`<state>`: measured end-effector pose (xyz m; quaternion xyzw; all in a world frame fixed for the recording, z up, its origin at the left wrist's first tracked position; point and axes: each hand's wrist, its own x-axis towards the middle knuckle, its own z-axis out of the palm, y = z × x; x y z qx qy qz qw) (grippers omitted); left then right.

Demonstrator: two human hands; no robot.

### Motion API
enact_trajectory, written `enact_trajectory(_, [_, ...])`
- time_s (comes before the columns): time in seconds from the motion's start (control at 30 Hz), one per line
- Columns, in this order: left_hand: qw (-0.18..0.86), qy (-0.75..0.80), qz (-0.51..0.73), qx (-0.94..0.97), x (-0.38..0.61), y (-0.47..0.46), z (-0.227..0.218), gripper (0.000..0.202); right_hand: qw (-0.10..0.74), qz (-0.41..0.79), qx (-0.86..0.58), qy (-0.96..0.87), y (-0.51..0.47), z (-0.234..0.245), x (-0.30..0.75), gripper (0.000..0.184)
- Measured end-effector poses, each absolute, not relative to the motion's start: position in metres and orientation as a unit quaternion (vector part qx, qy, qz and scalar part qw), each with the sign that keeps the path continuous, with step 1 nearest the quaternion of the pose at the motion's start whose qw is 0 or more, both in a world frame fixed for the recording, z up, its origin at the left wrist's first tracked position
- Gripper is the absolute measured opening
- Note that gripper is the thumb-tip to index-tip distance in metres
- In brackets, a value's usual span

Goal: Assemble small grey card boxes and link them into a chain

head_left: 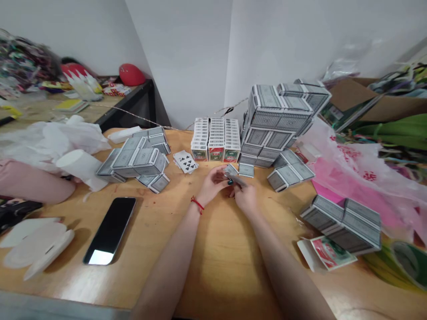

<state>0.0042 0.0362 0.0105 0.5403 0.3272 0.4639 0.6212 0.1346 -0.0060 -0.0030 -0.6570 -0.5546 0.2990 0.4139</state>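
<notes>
My left hand (213, 186), with a red string bracelet at the wrist, curls its fingers and thumb around some playing cards (231, 169). My right hand (246, 199) grips a thin stack of cards (237, 179), seen nearly edge-on, and the left thumb with its dark nail touches it. How many cards each hand has cannot be made out. Just beyond lies a grey-backed stack (246, 170) on the table. To the left, a few face-up cards (186, 162) show black clubs. Behind the hands stand rows of boxed card decks (216, 138) with red and green fronts.
Tall piles of grey-backed cards (276, 120) rise at the right; another pile (140, 158) sits left. A phone (110, 231) lies left front. An opened card box (328, 253), green tape roll (400, 262) and pink plastic bag (353, 178) are on the right. A white paper roll (78, 164) lies left.
</notes>
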Motion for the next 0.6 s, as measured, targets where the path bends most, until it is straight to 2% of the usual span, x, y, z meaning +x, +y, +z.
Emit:
enact_trajectory(0.1, [0.689,0.274,0.447,0.501,0.0017,0.0341,0.0157,0.043,0.409,0.24,-0.652,-0.592,-0.0078,0.0014,0.1353,0.041])
enact_trajectory(0.2, [0.753,0.254,0.418,0.44,0.0009,0.0321,0.0162,0.044,0.401,0.19,-0.655,-0.612,-0.0078,0.0016,0.1359,0.042])
enact_trajectory(0.3, [0.774,0.296,0.38,0.411,0.0004,0.0316,0.013,0.041,0.385,0.17,-0.666,-0.616,-0.0074,-0.0009,0.1368,0.043])
enact_trajectory(0.47, [0.798,0.335,0.317,0.389,-0.001,0.0315,0.0127,0.063,0.373,0.152,-0.681,-0.611,-0.0073,-0.0037,0.1362,0.043])
enact_trajectory(0.6, [0.804,0.331,0.326,0.371,0.0004,0.0308,0.016,0.046,0.371,0.137,-0.697,-0.598,-0.0056,-0.0037,0.1345,0.041])
